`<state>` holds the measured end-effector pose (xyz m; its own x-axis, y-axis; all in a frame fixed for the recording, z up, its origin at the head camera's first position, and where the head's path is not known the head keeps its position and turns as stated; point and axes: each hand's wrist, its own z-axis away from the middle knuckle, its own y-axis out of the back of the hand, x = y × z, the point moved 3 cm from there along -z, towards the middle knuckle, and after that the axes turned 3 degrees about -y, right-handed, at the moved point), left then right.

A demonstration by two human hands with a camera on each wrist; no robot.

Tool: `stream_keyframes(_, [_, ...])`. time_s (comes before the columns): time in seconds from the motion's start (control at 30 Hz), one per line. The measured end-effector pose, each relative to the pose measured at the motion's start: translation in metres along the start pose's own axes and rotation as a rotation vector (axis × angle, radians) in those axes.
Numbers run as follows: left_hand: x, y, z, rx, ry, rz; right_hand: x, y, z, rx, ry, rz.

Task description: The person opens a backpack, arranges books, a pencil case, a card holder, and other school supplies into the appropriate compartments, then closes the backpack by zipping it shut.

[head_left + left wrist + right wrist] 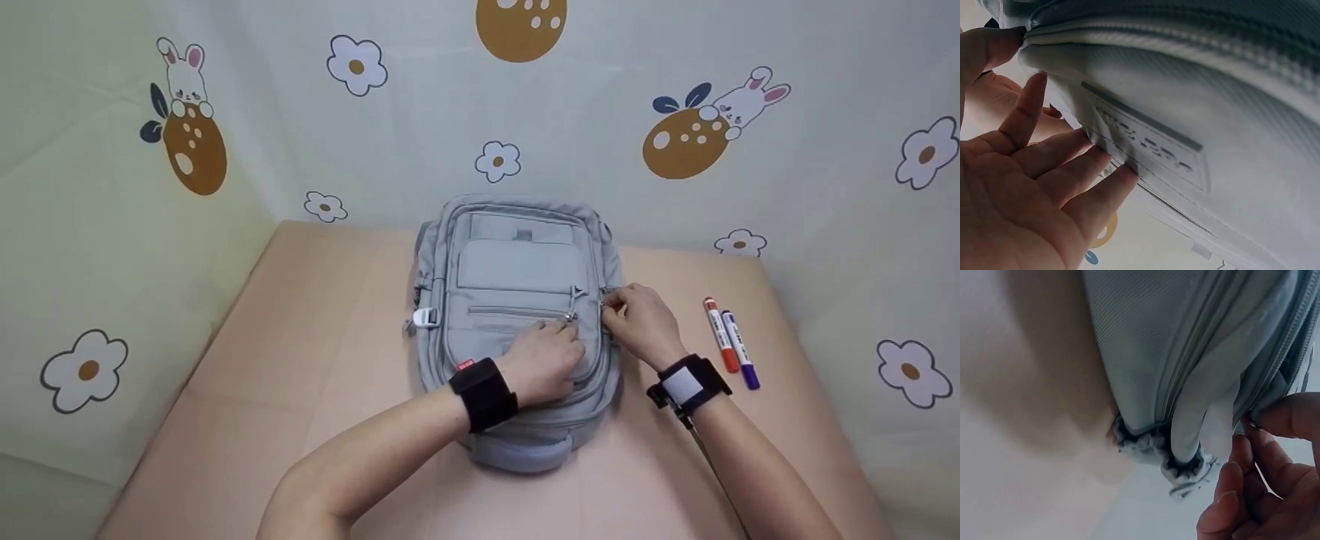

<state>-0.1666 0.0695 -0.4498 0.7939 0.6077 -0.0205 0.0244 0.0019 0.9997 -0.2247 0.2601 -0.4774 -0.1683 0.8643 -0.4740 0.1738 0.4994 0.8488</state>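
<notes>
A grey backpack lies on the table with its front panel up and its top handle end toward me. My left hand rests on the lower front panel. In the left wrist view its extended fingers touch the fabric beside a raised logo patch, the thumb near the zipper seam. At the bag's right side, my right hand pinches the zipper pull with thumb and index finger. The right wrist view shows the zipper track running to those fingertips, which mostly hide the pull.
Right of the bag, a red marker and a purple marker lie side by side on the table. A white buckle sits on the bag's left side. Patterned curtain surrounds the table's back and sides.
</notes>
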Motion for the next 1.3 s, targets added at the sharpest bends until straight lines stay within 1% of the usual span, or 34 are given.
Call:
stream_keyframes(0.17, [-0.001, 0.0, 0.0, -0.01, -0.012, 0.032, -0.004, 0.006, 0.008, 0.037, 0.104, 0.105])
stream_keyframes(0.33, [-0.002, 0.001, 0.001, -0.026, -0.009, 0.077, -0.01, 0.012, 0.022, 0.066, 0.196, 0.196])
stream_keyframes(0.57, [-0.003, 0.003, 0.002, -0.036, -0.009, 0.101, -0.019, 0.015, 0.044, 0.081, 0.291, 0.24])
stream_keyframes(0.7, [-0.004, 0.002, 0.003, -0.037, -0.009, 0.103, -0.022, 0.015, 0.053, 0.084, 0.332, 0.253])
stream_keyframes(0.83, [-0.005, 0.0, 0.005, -0.039, -0.005, 0.084, -0.021, 0.014, 0.055, 0.109, 0.337, 0.246])
stream_keyframes(0.93, [-0.003, -0.002, 0.009, -0.035, -0.017, 0.047, -0.019, 0.014, 0.055, 0.123, 0.321, 0.223])
stream_keyframes(1.07, [-0.003, -0.002, 0.022, -0.019, -0.043, -0.002, -0.016, 0.015, 0.056, 0.126, 0.294, 0.192])
stream_keyframes(1.17, [-0.006, -0.002, 0.032, 0.004, -0.059, -0.029, -0.014, 0.017, 0.058, 0.124, 0.281, 0.179])
stream_keyframes(1.3, [-0.014, -0.003, 0.042, 0.026, -0.06, -0.024, -0.013, 0.019, 0.059, 0.124, 0.268, 0.166])
